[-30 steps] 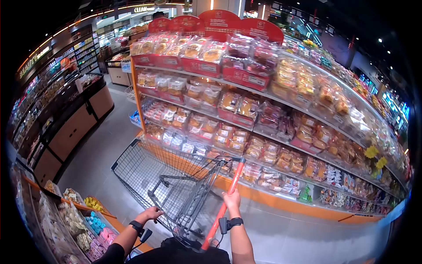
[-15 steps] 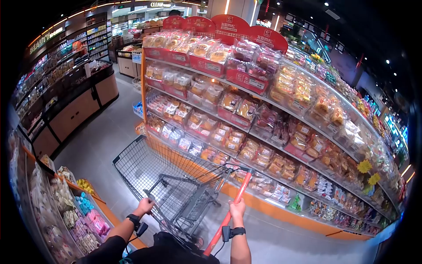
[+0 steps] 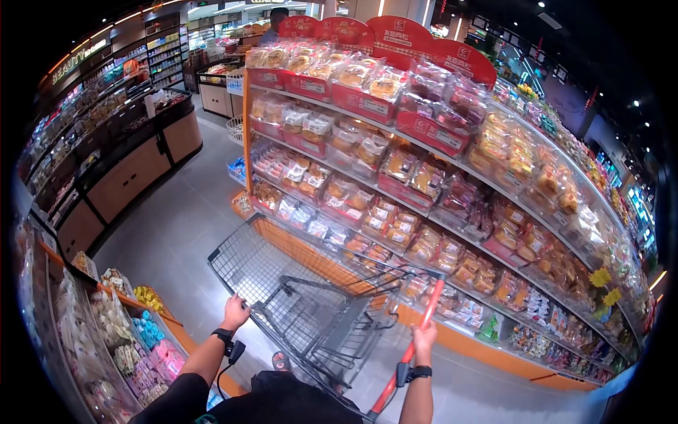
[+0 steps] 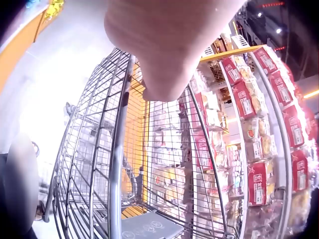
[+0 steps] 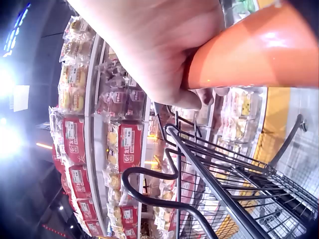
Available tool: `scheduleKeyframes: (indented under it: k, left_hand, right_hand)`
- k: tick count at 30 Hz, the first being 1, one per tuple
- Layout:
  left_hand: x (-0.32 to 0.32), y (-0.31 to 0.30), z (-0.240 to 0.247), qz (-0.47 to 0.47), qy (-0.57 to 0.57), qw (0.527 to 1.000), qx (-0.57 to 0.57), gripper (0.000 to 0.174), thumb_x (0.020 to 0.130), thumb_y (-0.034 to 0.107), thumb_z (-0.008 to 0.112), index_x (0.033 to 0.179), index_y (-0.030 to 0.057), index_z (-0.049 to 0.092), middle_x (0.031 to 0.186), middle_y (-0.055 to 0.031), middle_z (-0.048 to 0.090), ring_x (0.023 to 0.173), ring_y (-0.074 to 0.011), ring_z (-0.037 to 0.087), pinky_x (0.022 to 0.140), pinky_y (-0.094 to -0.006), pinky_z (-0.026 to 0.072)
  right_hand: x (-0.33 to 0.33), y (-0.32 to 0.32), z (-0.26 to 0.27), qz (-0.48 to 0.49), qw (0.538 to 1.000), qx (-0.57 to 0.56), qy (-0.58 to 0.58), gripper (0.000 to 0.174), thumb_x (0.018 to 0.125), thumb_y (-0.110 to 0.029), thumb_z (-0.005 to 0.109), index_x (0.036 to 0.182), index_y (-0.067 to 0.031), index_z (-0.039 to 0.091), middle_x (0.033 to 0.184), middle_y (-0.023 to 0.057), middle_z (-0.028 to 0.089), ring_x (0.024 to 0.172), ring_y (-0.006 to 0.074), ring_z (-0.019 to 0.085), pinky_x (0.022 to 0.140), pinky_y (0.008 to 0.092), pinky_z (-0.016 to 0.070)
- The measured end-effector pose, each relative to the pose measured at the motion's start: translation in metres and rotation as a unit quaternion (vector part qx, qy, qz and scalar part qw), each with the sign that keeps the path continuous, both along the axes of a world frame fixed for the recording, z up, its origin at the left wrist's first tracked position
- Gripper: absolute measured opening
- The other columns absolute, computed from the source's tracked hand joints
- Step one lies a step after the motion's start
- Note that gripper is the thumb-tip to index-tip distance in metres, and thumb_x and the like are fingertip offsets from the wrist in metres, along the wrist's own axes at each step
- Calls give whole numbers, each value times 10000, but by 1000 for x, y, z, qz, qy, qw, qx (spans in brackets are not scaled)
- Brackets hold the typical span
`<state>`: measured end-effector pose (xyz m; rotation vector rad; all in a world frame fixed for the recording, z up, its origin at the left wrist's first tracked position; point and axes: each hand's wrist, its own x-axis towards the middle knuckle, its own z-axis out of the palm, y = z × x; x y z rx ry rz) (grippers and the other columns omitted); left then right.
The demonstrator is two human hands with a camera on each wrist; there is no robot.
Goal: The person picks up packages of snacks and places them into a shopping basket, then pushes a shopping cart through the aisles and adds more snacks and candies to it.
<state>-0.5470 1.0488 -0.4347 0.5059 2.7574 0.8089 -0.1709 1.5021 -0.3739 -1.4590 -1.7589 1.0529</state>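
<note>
A wire shopping cart stands crosswise in front of me, its basket pointing to the far left. My right hand grips its orange-red handle bar, thumb and fingers wrapped round it; the bar fills the upper right of the right wrist view. My left hand is at the basket's near side, fingers curled over the rim. From the left wrist, that hand covers the far end of the grey rim bar. A grey flap shows inside the basket.
A long shelf of packaged breads with red header signs runs close along the cart's far side. Bins of wrapped sweets flank me at left. A curved counter and grey aisle floor lie ahead left. Another person stands behind the shelf.
The left hand has moved forward at the cart's side, its fingers now curled at the rim. The right hand keeps its grip on the handle, which has shifted right in view. A foot now shows below.
</note>
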Motion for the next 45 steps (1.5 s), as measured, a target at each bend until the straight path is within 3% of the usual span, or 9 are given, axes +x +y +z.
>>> scheduleKeyframes:
  k: [6,11,25,30,33,36,37,41,45]
  left_hand:
    - [-41,8,0,-79,-96,986,-109,725,739,523,610,1330,128,470,1531,-196,31,1380,-476,-3,1054,-655,78]
    - [-62,32,-2,-157,-68,972,-160,723,767,557,551,1284,55,497,1502,-221,151,1409,-381,28,1072,-627,73]
    - [-74,70,46,-254,-101,921,-277,521,852,494,496,1076,55,665,1228,-124,558,1282,-348,305,1061,-616,168]
    - [-74,66,7,-273,-113,912,-286,437,834,387,474,1006,35,670,1172,-157,598,1245,-391,371,974,-721,154]
    - [-67,66,-5,-251,-89,923,-278,425,800,397,504,927,38,693,1062,-176,645,1137,-383,501,976,-639,282]
    - [-90,70,-22,-313,-349,836,-285,453,799,436,529,981,53,686,1011,-169,658,979,-361,589,898,-558,423]
    - [-104,72,-41,-408,-367,784,-292,452,807,450,531,994,69,685,994,-121,674,832,-303,635,746,-467,514]
    - [-114,91,-13,-187,-597,735,-261,416,910,386,456,940,36,677,941,-21,672,792,-170,614,544,-304,540]
    - [-125,106,-9,-178,-633,703,-271,378,940,330,425,923,38,664,899,-20,671,767,-117,619,498,-251,536]
  right_hand:
    - [22,12,-24,-56,994,72,-59,309,676,-79,724,922,10,559,649,61,592,534,131,572,484,285,464]
    - [19,17,-9,-96,979,79,-161,261,674,-128,691,879,11,606,702,98,622,612,204,600,592,347,486]
    - [21,47,12,-51,997,19,-49,219,771,-194,673,869,-18,586,662,43,608,490,106,541,426,246,404]
    - [16,46,26,-91,994,-47,-46,224,785,-231,705,799,-50,573,641,4,557,488,80,512,431,218,385]
    - [21,52,33,-71,984,-153,55,281,774,-184,713,923,6,568,672,12,536,495,90,477,468,225,410]
    - [25,60,33,-26,969,-209,128,363,779,-127,689,1054,36,518,708,29,535,540,87,490,497,224,410]
    - [6,51,53,-46,973,-194,115,363,773,-106,686,1057,45,518,705,30,534,552,89,495,502,229,409]
    - [17,69,38,-45,982,-156,95,319,766,-119,690,1005,36,547,706,19,542,553,84,491,504,222,393]
    - [12,85,27,-78,992,-98,4,251,755,-175,705,899,0,595,681,2,545,554,75,487,509,221,387]
